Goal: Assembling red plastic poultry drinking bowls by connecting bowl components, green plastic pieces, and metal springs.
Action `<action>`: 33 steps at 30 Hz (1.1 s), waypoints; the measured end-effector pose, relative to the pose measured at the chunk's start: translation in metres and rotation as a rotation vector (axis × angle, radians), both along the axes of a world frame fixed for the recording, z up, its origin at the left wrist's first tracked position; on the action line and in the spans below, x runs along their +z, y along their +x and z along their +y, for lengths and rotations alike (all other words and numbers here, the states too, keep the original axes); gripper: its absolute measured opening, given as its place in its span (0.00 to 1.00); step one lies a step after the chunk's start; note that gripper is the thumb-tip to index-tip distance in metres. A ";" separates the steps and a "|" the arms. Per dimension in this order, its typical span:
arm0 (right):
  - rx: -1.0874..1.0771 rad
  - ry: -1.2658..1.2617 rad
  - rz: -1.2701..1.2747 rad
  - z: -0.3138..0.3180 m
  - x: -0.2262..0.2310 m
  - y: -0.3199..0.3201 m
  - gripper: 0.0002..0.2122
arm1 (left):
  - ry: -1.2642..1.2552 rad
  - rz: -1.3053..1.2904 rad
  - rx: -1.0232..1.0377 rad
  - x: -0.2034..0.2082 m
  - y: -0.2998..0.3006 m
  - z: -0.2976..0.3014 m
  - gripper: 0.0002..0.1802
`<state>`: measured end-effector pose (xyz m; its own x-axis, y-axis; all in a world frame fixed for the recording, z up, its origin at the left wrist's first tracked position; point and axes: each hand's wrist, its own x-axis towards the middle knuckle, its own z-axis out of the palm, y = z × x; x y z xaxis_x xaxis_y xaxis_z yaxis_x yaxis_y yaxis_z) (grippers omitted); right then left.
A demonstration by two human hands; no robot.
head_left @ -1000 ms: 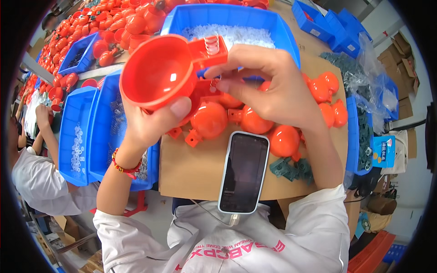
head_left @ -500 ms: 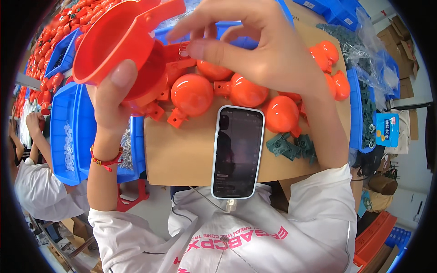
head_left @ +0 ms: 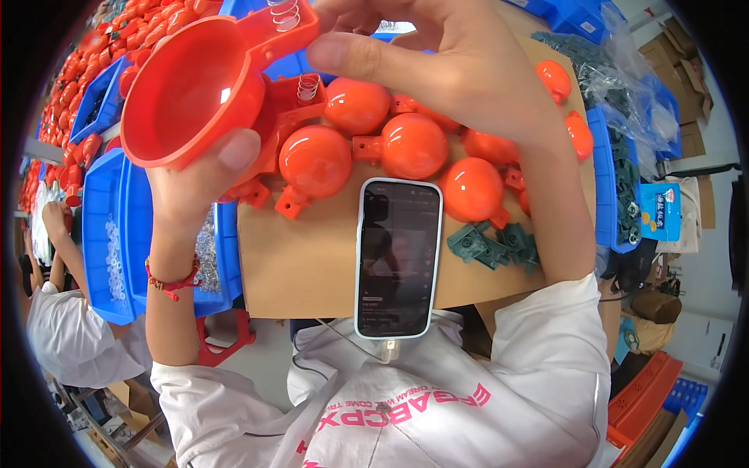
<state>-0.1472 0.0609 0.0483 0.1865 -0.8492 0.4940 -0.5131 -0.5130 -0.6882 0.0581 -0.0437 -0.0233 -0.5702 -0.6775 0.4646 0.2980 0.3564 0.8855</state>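
My left hand (head_left: 195, 175) is closed around two orange-red plastic half-round shells held together, its thumb over the rim. The upper shell (head_left: 187, 93) is hollow, with a short channel-shaped handle; a coil spring (head_left: 284, 14) stands upright on that handle. Below it the second shell (head_left: 269, 117) is mostly hidden, and another coil spring (head_left: 308, 87) stands on its handle. My right hand (head_left: 437, 70) is raised beside the upper handle's end, thumb and forefinger apart. I make out nothing between them. Its other fingertips are partly cut off by the upper edge.
Glossy orange-red round parts (head_left: 413, 146) lie across the cardboard surface (head_left: 304, 265). Dark green plastic parts (head_left: 491, 244) sit near a phone (head_left: 398, 261) with its cable. Blue bins (head_left: 117, 242) flank the board. A person in a white sleeve (head_left: 78, 335) is at the left.
My right hand has moved up from the lower shell's spring to the upper handle's end. My left hand has tilted the shells, so the upper handle's spring now shows.
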 end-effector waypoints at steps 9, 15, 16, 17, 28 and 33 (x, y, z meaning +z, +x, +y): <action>-0.268 0.210 0.140 0.050 0.076 -0.008 0.10 | -0.010 -0.020 0.064 -0.002 0.002 -0.008 0.35; -0.441 0.428 0.461 0.137 0.060 -0.033 0.08 | 0.028 0.003 0.050 0.002 -0.005 0.000 0.36; -0.483 0.592 0.560 0.154 0.050 -0.033 0.08 | 0.010 0.000 0.065 0.002 -0.006 0.002 0.37; -0.589 0.674 0.661 0.168 0.040 -0.025 0.12 | -0.007 -0.003 0.078 0.002 -0.008 0.003 0.37; -0.996 0.568 0.448 0.208 -0.075 -0.001 0.17 | -0.081 -0.129 -0.222 0.023 -0.019 0.036 0.35; -1.091 0.531 0.235 0.212 -0.080 -0.002 0.19 | -0.004 -0.131 -0.255 0.024 -0.019 0.041 0.34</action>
<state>-0.1494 0.2725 -0.0313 -0.7072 -0.7011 0.0909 -0.6366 0.5755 -0.5134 0.0387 -0.0031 0.0011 -0.7775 -0.5024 0.3783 0.2619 0.2884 0.9210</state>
